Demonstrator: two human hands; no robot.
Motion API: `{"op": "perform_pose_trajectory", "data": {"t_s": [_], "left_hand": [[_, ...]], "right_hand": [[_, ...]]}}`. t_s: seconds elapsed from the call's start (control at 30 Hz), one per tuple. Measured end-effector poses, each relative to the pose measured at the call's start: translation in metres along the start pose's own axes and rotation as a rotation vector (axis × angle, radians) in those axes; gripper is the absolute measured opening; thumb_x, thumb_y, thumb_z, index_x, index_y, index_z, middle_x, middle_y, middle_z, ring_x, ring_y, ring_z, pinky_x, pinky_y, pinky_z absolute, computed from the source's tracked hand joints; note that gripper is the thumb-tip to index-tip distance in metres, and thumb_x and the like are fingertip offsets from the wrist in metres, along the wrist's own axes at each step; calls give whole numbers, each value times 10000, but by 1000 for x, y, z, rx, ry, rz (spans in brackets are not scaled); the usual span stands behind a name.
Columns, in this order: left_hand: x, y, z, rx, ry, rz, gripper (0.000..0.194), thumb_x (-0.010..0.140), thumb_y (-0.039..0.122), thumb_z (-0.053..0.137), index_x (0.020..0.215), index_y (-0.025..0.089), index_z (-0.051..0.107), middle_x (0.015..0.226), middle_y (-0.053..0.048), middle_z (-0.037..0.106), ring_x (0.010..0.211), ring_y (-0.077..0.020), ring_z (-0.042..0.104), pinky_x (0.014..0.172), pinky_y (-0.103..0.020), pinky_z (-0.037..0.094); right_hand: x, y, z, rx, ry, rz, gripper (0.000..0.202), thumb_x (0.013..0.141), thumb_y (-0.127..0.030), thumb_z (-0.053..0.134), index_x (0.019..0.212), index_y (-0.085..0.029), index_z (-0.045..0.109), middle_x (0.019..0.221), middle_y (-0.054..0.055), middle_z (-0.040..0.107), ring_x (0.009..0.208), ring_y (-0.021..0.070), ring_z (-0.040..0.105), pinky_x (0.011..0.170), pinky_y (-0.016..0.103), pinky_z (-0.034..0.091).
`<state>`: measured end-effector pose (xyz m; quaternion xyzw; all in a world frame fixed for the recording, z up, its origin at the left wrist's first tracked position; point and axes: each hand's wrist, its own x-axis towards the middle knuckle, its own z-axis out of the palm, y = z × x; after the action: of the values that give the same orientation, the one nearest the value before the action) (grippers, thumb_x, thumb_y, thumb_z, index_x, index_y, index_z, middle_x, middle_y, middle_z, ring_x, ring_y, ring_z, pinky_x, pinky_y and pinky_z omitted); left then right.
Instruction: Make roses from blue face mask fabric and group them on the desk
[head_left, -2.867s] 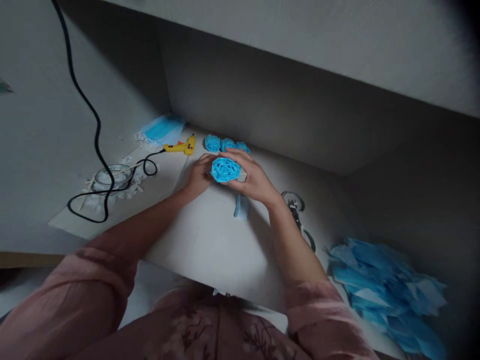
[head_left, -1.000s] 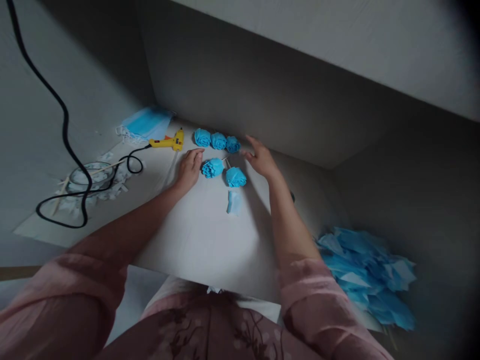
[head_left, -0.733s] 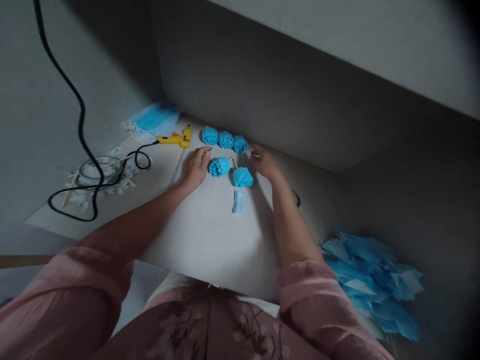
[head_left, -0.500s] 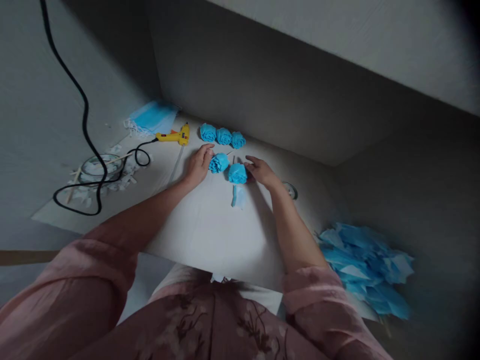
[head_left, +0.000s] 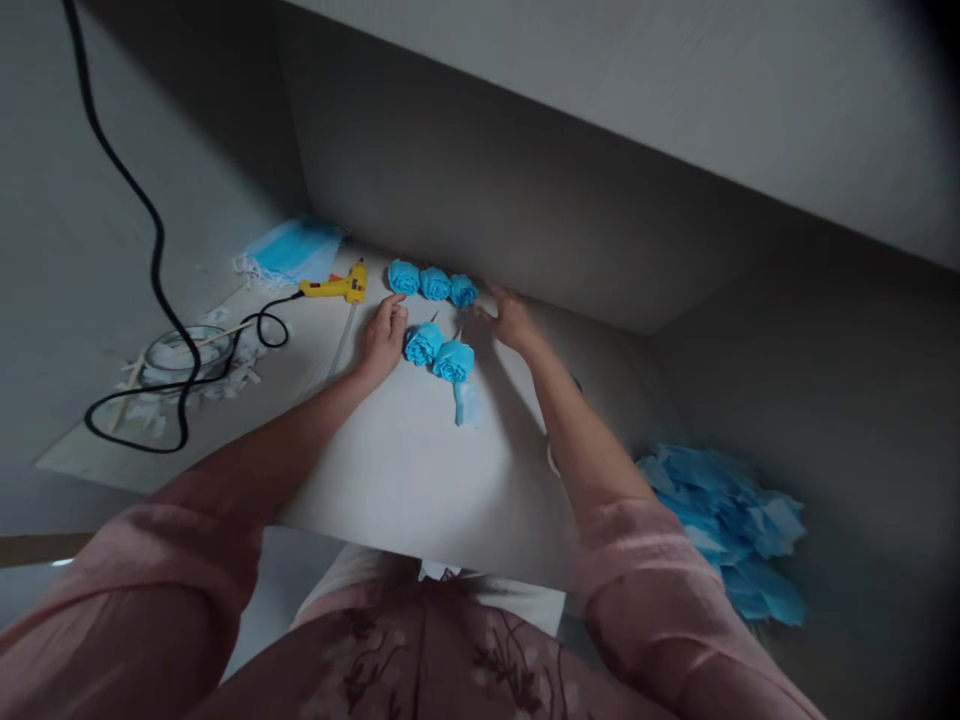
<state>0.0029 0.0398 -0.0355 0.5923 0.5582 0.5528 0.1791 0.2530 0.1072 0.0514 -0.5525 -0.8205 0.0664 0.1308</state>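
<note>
Two blue fabric roses lie together in front of me, a left one (head_left: pixel 424 343) and a right one (head_left: pixel 453 361), with thin stem ends pointing away. My left hand (head_left: pixel 384 338) rests open on the tabletop just left of the left rose, fingers loosely bent and holding nothing. Behind them, three more blue roses (head_left: pixel 435 283) sit in a row. My right hand (head_left: pixel 511 320) is open with fingers apart, close to the right end of that row; it is slightly blurred. Below the front pair lies a small light-blue strip (head_left: pixel 466 404).
A yellow glue gun (head_left: pixel 345 286) lies at the back left, its black cord (head_left: pixel 156 250) looping down. Blue face masks (head_left: pixel 292 250) are stacked behind it. White scraps surround a round container (head_left: pixel 187 350) with sticks. Blue fabric pieces (head_left: pixel 727 530) are heaped at right.
My right hand has moved away from the right front rose, back toward the rear row. The two front roses now sit closer together. My left hand is slightly clear of the left rose.
</note>
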Motion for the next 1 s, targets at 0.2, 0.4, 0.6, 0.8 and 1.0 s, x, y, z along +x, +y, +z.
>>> {"op": "perform_pose_trajectory", "data": {"t_s": [0.2,0.4,0.6,0.8,1.0], "left_hand": [[0,-4,3,-45,24,-28,422,1106,442,396,1385,207,608,1327,-144,738,1172,-267,710,1057,-447,571],[-3,-3,4,-32,26,4,463,1119,501,367,1384,213,613,1341,-144,735,1190,-263,710,1046,-434,583],[-2,8,-5,-1,53,68,466,1115,511,370,1379,214,613,1322,-141,743,1183,-252,705,1073,-432,561],[2,37,-19,-164,-69,130,500,1082,585,424,1297,218,686,1223,-112,776,1098,-235,726,944,-376,598],[-5,63,-18,-615,-453,-42,586,974,587,676,1416,203,651,1119,-105,784,956,-219,755,779,-333,626]], "right_hand": [[54,-19,26,39,-27,19,811,932,-271,699,1670,-131,394,1731,202,405,1575,280,472,1285,394,394],[72,-21,40,120,-42,37,758,889,-152,618,1629,-98,463,1678,192,498,1529,274,521,1265,377,401],[37,-13,28,430,139,243,705,941,-207,509,1633,-95,438,1577,184,618,1351,228,673,1131,365,540],[-39,-38,-5,538,193,-30,952,1019,-664,477,1762,-263,37,1760,161,374,1497,280,551,1134,453,559],[-89,-80,-18,373,211,-184,942,1042,-512,545,1764,-273,-11,1760,147,374,1630,309,385,1279,539,419]]}}
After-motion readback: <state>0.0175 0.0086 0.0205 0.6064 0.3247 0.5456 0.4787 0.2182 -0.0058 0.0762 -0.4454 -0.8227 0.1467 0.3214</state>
